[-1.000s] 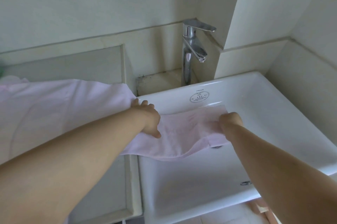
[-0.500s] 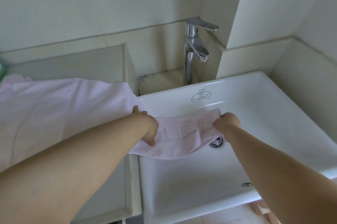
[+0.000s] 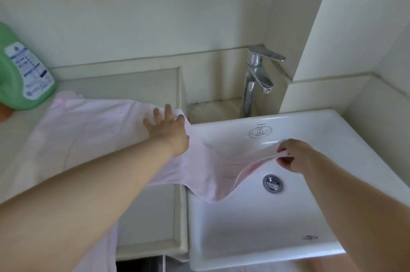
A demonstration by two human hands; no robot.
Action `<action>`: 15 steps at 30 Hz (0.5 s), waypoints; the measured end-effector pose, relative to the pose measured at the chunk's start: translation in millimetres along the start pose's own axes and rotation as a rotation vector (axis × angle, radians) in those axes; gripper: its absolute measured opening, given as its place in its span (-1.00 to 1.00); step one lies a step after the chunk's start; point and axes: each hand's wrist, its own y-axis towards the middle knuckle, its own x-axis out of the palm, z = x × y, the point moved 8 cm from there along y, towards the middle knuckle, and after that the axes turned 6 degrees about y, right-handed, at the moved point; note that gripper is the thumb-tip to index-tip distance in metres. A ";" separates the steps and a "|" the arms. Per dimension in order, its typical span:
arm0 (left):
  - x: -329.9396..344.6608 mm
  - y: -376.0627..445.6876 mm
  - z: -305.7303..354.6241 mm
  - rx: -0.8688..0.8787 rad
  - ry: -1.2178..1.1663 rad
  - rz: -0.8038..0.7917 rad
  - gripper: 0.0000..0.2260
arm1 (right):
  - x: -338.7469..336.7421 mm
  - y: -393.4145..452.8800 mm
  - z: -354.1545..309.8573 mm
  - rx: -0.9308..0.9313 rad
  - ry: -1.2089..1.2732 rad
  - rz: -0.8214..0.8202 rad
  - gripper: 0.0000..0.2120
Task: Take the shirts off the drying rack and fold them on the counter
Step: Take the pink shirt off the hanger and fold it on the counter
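Observation:
A pale pink shirt (image 3: pixel 88 132) lies spread over the counter (image 3: pixel 133 81) on the left, one end hanging over the white sink (image 3: pixel 321 125). My left hand (image 3: pixel 166 129) presses flat on the shirt near the counter's right edge, fingers spread and straight. My right hand (image 3: pixel 292 156) pinches the shirt's loose end and holds it up above the basin, so the cloth sags between the two hands. The shirt's lower left part is hidden under my left forearm.
A green detergent bottle (image 3: pixel 20 72) stands at the far left of the counter. A chrome tap (image 3: pixel 257 81) rises behind the sink, and the drain plug (image 3: pixel 273 183) sits in the basin. Walls close in behind and to the right.
My left hand has let go of the cloth, slid left and now lies flat on it. My right hand has lifted the shirt's end off the basin. The view has shifted left.

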 end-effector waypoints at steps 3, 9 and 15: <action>13.5 -10.7 -26.6 0.061 -0.284 -0.197 -0.31 | 35.1 -40.7 -45.5 -0.073 0.170 -0.142 -0.86; -40.0 -35.4 -85.2 0.174 -0.887 -0.004 -0.39 | 149.0 -179.8 -105.2 -0.280 0.223 -0.529 -0.84; -59.3 -85.4 -145.9 0.436 -1.404 -0.095 -0.46 | 296.5 -319.0 -79.2 -0.426 0.082 -0.787 -0.83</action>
